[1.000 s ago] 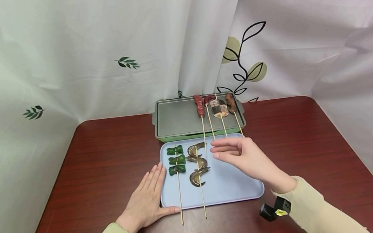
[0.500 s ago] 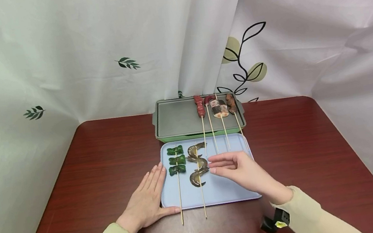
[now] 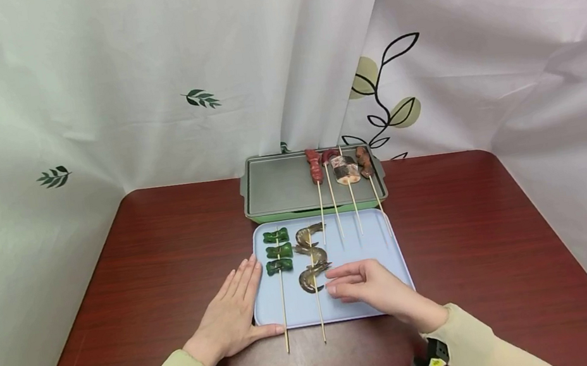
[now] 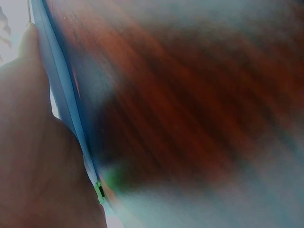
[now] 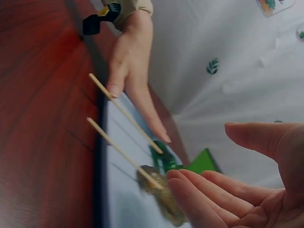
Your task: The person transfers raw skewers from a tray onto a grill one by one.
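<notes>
My left hand (image 3: 229,311) lies flat over the left edge of the pale blue tray (image 3: 360,297), fingers straight, thumb at the stick of the green pepper skewer (image 3: 278,252). To the right of that skewer lies the shrimp skewer (image 3: 312,255), its stick reaching past the tray's front edge. My right hand (image 3: 364,284) hovers over the tray just right of the lowest shrimp, holding nothing. In the right wrist view its thumb and fingers (image 5: 204,192) are well apart. Both skewers' bare sticks also show there, beside the left hand (image 5: 135,61).
Behind the tray stands a green-sided grill pan (image 3: 276,185). On its right half lie a red meat skewer (image 3: 314,167), a dark red curled skewer (image 3: 328,156), a fish skewer (image 3: 346,169) and a brown meat skewer (image 3: 364,162), sticks overhanging the tray. A white curtain (image 3: 138,73) hangs behind.
My right hand has moved from the stick ends by the grill pan down and left, toward the shrimp skewer. The left hand has stayed in place.
</notes>
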Available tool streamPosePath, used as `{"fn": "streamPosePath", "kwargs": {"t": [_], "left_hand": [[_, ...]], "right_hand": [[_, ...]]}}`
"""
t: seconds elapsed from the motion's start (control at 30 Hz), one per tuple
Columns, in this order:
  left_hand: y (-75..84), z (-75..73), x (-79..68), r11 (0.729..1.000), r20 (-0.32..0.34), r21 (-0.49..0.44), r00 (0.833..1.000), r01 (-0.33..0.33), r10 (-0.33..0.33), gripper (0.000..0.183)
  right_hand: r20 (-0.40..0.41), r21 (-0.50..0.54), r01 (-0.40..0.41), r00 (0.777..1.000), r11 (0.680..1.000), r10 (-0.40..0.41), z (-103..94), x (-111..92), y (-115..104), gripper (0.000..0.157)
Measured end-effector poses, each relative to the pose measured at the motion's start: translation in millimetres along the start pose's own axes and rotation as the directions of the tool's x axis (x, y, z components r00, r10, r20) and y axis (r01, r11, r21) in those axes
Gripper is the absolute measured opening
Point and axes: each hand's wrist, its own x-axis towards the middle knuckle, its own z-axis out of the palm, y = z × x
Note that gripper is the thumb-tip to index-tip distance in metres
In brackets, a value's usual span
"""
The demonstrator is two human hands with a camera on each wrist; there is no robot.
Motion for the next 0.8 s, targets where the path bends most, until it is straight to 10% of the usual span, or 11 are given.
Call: {"fn": "streamPosePath", "kwargs": {"t": [0.8], "left_hand": [[-1.9, 4.1, 0.2, 0.999, 0.006, 0.032, 1.000, 0.006, -0.006, 0.121]], "right_hand": [[0.125, 0.311, -0.187, 0.980, 0.932, 0.155, 14.7, 6.3, 29.5, 0.045]]}}
